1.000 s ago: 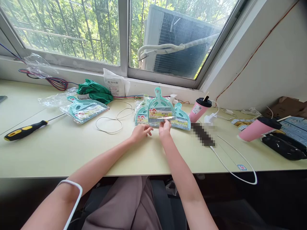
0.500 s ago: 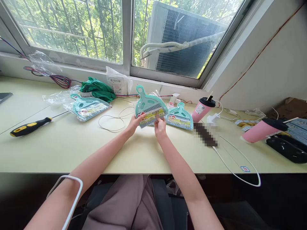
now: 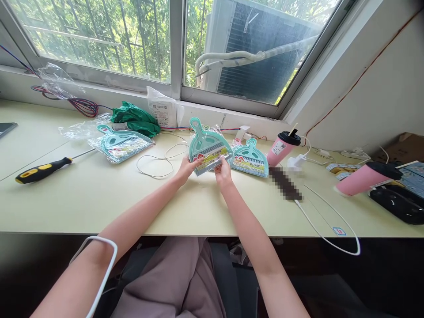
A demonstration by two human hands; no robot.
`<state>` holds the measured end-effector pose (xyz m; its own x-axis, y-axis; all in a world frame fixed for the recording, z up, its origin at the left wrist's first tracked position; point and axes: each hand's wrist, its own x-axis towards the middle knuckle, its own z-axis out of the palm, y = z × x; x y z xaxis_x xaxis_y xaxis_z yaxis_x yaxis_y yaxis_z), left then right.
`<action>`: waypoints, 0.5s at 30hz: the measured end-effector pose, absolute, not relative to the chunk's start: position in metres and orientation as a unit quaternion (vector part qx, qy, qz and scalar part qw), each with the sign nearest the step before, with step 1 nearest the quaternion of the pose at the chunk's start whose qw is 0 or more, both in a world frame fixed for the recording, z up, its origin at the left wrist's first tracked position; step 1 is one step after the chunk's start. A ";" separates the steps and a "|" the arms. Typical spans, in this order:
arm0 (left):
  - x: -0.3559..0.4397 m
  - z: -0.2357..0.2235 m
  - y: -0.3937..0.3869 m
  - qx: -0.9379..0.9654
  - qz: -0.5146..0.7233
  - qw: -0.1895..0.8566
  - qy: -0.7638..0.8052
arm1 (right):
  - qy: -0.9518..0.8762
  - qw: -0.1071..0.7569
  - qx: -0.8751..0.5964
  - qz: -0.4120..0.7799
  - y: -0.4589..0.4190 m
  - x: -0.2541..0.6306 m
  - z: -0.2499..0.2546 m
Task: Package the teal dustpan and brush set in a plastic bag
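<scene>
Pale desk (image 3: 185,216) | forearms (image 3: 253,236) extended, angled inward | hands (image 3: 187,171) gripping wrapped dustpan (image 3: 206,143) at lower sides

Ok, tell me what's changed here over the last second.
The left hand has taken hold of the wrapped dustpan, which only the right hand gripped before. The dustpan has shifted left and tilted, its handle now leaning left. The screwdriver and green bundle stayed put.

Your left hand (image 3: 186,171) and right hand (image 3: 224,172) grip a plastic-wrapped teal dustpan (image 3: 207,143) over a pale table (image 3: 195,214), a black-and-yellow screwdriver (image 3: 45,170) lying to your left.
</scene>
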<state>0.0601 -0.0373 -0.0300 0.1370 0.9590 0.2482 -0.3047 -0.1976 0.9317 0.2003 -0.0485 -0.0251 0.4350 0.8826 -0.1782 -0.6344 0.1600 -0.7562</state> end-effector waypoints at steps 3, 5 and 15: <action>0.060 -0.031 -0.037 0.516 0.574 0.550 0.320 | -0.159 0.743 -0.404 0.510 -0.049 0.200 -0.024; 0.060 -0.032 -0.037 0.516 0.572 0.551 0.320 | -0.156 0.743 -0.401 0.513 -0.049 0.200 -0.024; 0.060 -0.035 -0.032 0.508 0.587 0.531 0.339 | -0.180 0.736 -0.389 0.525 -0.050 0.200 -0.029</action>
<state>0.0604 -0.0323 -0.0348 0.0808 0.9684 0.2361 -0.2793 -0.2054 0.9380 0.1996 -0.0501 -0.0288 0.3847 0.9120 -0.1426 -0.6320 0.1476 -0.7608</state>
